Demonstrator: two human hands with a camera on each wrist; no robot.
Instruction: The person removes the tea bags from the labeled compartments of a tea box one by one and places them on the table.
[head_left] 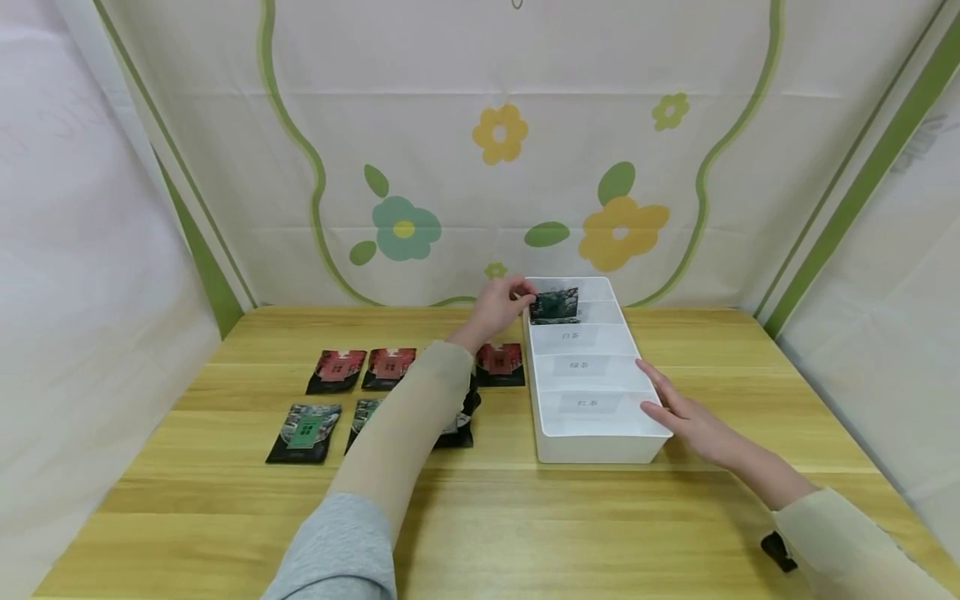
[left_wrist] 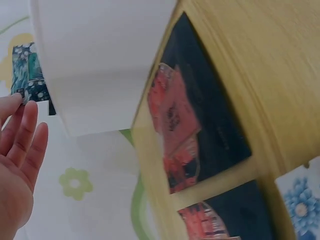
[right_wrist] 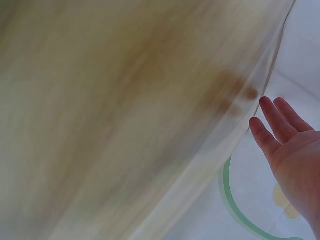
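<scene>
My left hand (head_left: 501, 310) pinches the edge of a small dark packet (head_left: 557, 306) with a green, leafy print. It holds the packet over the far compartments of a white divided box (head_left: 592, 450), and the left wrist view shows part of the packet behind the box's wall. My right hand (head_left: 693, 421) reaches to the box's right side, fingers spread and relaxed, fingertips right at the rim. In the right wrist view its fingers (right_wrist: 272, 117) are extended and hold nothing. Labels with Chinese characters (head_left: 579, 365) show inside the compartments.
Left of the box lie red-and-black packets (head_left: 337, 371) in a row, with green-and-black packets (head_left: 303, 433) nearer; my left forearm covers some. A packet with a blue flower (left_wrist: 302, 205) shows in the left wrist view. A black object (head_left: 778, 552) lies by my right sleeve.
</scene>
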